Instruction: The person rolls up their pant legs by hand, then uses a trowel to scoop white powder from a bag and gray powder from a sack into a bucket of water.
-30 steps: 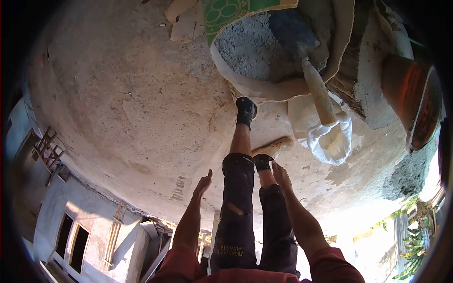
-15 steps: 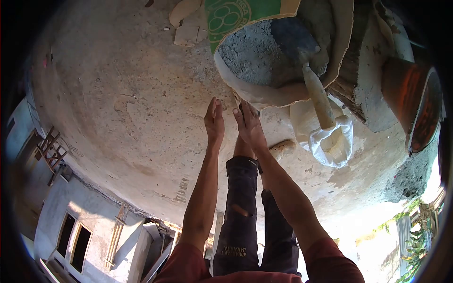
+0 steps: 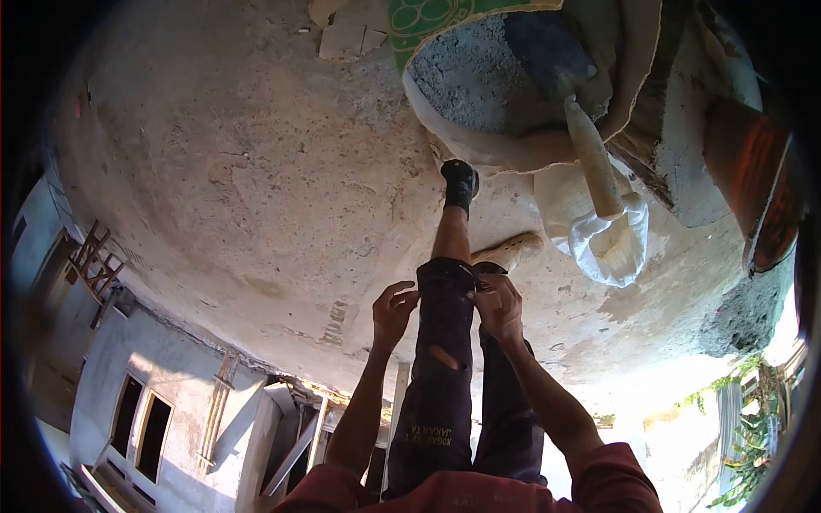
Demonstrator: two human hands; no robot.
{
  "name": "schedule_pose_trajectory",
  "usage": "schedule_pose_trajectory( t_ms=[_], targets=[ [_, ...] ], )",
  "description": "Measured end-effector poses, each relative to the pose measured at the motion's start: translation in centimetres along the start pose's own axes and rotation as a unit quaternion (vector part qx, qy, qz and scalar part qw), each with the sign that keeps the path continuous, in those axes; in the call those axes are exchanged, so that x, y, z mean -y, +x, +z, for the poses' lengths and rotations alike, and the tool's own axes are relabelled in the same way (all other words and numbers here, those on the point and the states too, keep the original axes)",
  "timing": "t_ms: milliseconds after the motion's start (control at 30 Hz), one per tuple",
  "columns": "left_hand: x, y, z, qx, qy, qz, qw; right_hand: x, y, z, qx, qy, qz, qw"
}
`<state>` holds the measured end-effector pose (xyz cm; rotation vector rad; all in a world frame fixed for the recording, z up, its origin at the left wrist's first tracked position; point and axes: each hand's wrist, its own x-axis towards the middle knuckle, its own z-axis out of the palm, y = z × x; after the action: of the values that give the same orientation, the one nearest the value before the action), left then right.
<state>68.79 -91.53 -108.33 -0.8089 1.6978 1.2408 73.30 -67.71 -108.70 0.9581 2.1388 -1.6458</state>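
My left hand (image 3: 395, 315) is at the left edge of the dark rolled-up trouser leg (image 3: 445, 321), its fingers curled in against the cloth below the cuff. On the other side of the same leg, my right hand (image 3: 500, 306) pinches the cloth near the cuff. The shin below the cuff is bare and ends in a black shoe (image 3: 460, 181) on the concrete floor. A torn opening in the trouser leg shows skin. The second leg is partly hidden behind my right arm.
Ahead, a torn paper sack (image 3: 487, 154) holds grey powder (image 3: 475, 77) and a trowel with a pale handle (image 3: 592, 158). Beside it are a white plastic bag (image 3: 611, 248), a reddish container (image 3: 744, 171) and a sandal (image 3: 513, 250). Broken tile pieces (image 3: 342, 41) lie at the top.
Both hands have drawn back from near the shoe to the trouser cuff, and their fingers have curled in. The shoe now shows, and the view has shifted slightly.
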Motion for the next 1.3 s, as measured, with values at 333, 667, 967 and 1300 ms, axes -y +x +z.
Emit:
schedule_pose_trajectory(
  t_ms=[333, 667, 967, 1300],
  targets=[
    [-1.4, 3.1, 3.0, -0.07, 0.144, 0.095, 0.982, 0.3, 2.5, 2.6, 0.001, -0.088, -0.024, 0.996],
    [-1.4, 2.7, 2.0, 0.032, 0.023, 0.116, 0.992, -2.7, -1.1, -0.3, 0.142, -0.254, -0.116, 0.95],
    [-1.0, 2.8, 2.4, -0.007, 0.087, 0.139, 0.986, 0.8, 4.9, 1.3, -0.045, 0.045, 0.109, 0.992],
    [-0.6, 3.3, 2.6, -0.026, 0.102, 0.156, 0.982, -1.0, 5.3, 1.5, 0.098, 0.216, 0.259, 0.936]
  ],
)
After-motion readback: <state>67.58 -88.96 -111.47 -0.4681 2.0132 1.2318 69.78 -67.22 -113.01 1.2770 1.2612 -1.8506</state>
